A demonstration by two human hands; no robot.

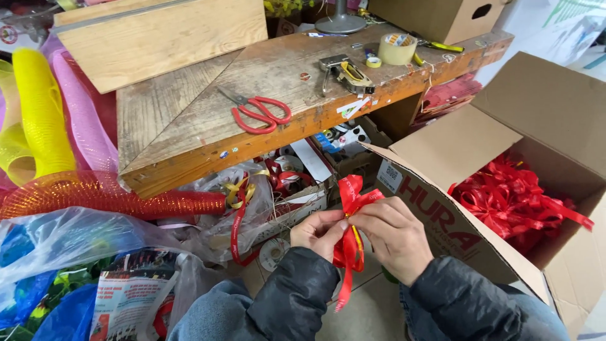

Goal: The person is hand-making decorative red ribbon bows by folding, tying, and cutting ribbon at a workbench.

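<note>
Centrally, a red ribbon bow (351,218) is pinched at its knot between the left hand (320,232) and right hand (391,235), just beside an open cardboard box (442,221) filled with red ribbons (511,199); red scissors (260,113) lie on the wooden bench (189,136).

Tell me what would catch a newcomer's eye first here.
Both hands, left hand and right hand, pinch a red ribbon bow at centre bottom. To the right, an open cardboard box holds a heap of red ribbons. Red-handled scissors lie on the worn wooden bench above.
</note>
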